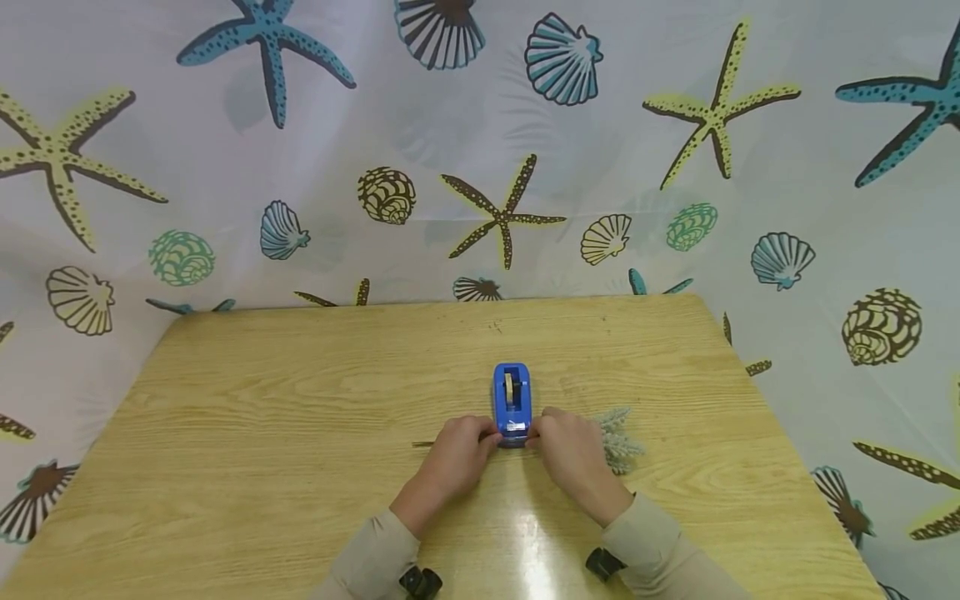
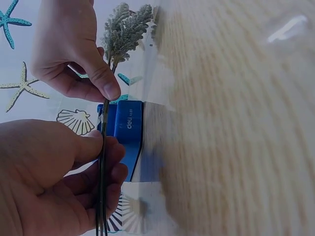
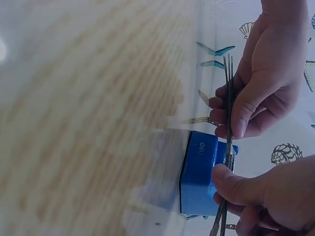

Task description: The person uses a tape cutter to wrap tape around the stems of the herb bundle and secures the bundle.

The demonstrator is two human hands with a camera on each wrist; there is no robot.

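Both hands hold a small bunch of dried flowers level across the front of a blue tape dispenser [image 1: 503, 417]. The left hand [image 1: 458, 450] pinches the thin dark stems [image 2: 102, 182] to the left of the dispenser. On the other side, the right hand [image 1: 568, 450] grips the stems closer to the pale grey-green flower heads [image 1: 619, 440]. Between the hands, the stems lie along the dispenser's cutting edge; whether tape is stuck to them is hard to tell. A roll of tape [image 1: 509, 389] sits inside the dispenser. White "deli" lettering shows on its front in the left wrist view.
A wood-grain table [image 1: 285, 400] carries the dispenser near its middle. Behind and beside it hangs a white cloth [image 1: 450, 133] printed with starfish and shells. Dark wrist-worn devices [image 1: 421, 582] sit at both cuffs.
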